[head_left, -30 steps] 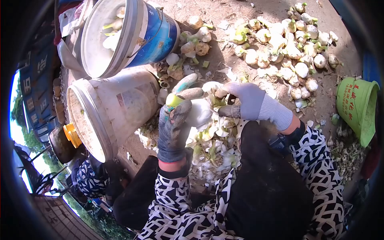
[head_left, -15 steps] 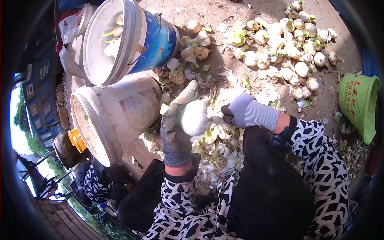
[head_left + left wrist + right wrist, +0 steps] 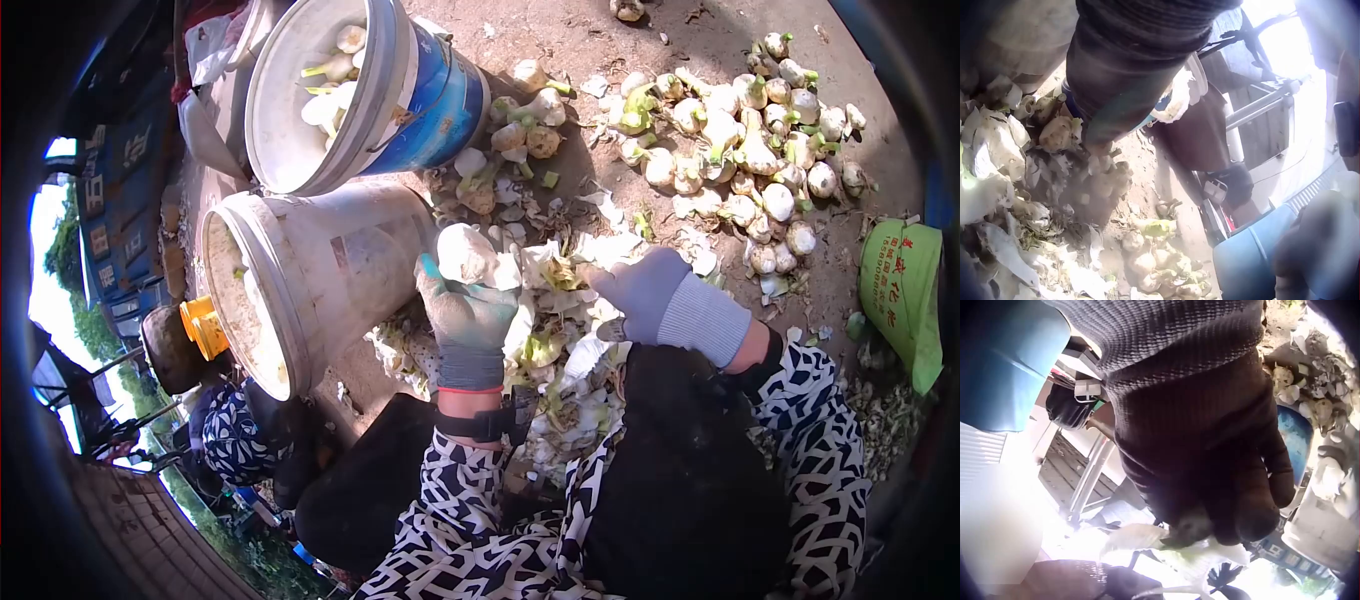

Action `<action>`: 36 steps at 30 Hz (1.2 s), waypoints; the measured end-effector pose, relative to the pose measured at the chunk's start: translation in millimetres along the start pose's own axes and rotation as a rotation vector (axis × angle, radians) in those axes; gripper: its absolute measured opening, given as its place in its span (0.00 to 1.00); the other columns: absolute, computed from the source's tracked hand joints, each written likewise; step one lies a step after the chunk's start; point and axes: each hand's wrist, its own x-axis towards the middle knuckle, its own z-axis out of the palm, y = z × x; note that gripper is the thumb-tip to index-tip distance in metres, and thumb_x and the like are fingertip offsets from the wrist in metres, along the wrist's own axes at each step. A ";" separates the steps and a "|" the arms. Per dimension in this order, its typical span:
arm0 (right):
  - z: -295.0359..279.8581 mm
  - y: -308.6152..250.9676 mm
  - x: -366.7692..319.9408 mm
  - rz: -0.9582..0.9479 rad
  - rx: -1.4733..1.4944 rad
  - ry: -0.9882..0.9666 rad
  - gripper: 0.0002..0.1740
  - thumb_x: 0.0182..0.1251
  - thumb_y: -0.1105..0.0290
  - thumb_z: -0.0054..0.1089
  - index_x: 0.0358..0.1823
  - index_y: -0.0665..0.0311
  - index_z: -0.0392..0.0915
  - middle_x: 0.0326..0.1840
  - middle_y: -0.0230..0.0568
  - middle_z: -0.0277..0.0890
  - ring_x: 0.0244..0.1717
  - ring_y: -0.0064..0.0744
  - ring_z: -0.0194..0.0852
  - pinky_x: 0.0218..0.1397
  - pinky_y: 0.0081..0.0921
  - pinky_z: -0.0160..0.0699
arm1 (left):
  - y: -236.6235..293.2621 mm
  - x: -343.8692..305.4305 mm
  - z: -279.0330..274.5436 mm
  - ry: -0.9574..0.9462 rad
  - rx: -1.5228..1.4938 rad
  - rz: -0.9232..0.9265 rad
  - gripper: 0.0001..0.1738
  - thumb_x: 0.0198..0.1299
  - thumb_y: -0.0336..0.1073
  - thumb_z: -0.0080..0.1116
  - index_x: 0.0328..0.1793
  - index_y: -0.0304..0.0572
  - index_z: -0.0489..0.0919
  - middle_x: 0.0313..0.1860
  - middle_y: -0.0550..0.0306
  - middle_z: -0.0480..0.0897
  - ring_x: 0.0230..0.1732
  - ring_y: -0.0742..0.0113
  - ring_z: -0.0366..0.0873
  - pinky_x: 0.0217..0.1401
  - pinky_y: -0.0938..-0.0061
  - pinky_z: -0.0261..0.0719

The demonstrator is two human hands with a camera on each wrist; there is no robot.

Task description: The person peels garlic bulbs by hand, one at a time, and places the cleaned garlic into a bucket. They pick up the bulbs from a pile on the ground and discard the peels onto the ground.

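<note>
My gloved left hand (image 3: pixel 466 318) grips a peeled white bulb (image 3: pixel 463 252) beside the mouth of the tipped white bucket (image 3: pixel 340 262). In the left wrist view only the dark glove (image 3: pixel 1124 81) shows; the bulb is hidden. My gloved right hand (image 3: pixel 640 288) is to the right over the heap of trimmings (image 3: pixel 556 352), apart from the bulb, its fingers curled. The right wrist view shows those fingers (image 3: pixel 1210 487) pinching a pale green-white leaf scrap (image 3: pixel 1169 545).
A blue bucket (image 3: pixel 440 100) with several peeled bulbs lies tipped behind the white one. A pile of untrimmed bulbs (image 3: pixel 750 150) covers the dirt at the upper right. A green bucket (image 3: pixel 900 290) lies at the right. Another person (image 3: pixel 232 440) crouches at the lower left.
My left hand turned and carried the bulb up, closer to the white bucket. My right hand drew away from the bulb, down to the right over the trimmings.
</note>
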 end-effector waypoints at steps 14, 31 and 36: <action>-14.8 54.0 34.2 0.094 1.343 0.874 0.07 0.68 0.77 0.53 0.46 0.69 0.76 0.36 0.34 0.81 0.32 0.16 0.76 0.36 0.17 0.80 | -30.4 -20.0 24.5 0.255 0.052 -0.007 0.27 0.62 0.56 0.56 0.61 0.48 0.74 0.58 0.52 0.76 0.58 0.46 0.75 0.63 0.47 0.72; -19.3 115.3 98.1 0.674 -0.235 0.159 0.12 0.63 0.62 0.56 0.42 0.60 0.81 0.39 0.45 0.84 0.45 0.43 0.83 0.46 0.40 0.79 | 49.0 -80.9 109.8 0.020 1.702 1.253 0.35 0.67 0.47 0.56 0.74 0.37 0.61 0.72 0.51 0.65 0.70 0.61 0.64 0.70 0.63 0.66; -34.5 83.2 41.9 0.189 0.827 0.434 0.20 0.64 0.52 0.64 0.47 0.60 0.81 0.40 0.41 0.82 0.40 0.32 0.81 0.46 0.28 0.79 | -52.6 -30.2 57.1 -0.414 1.800 0.610 0.50 0.52 0.35 0.71 0.77 0.35 0.54 0.72 0.46 0.63 0.65 0.60 0.69 0.66 0.67 0.71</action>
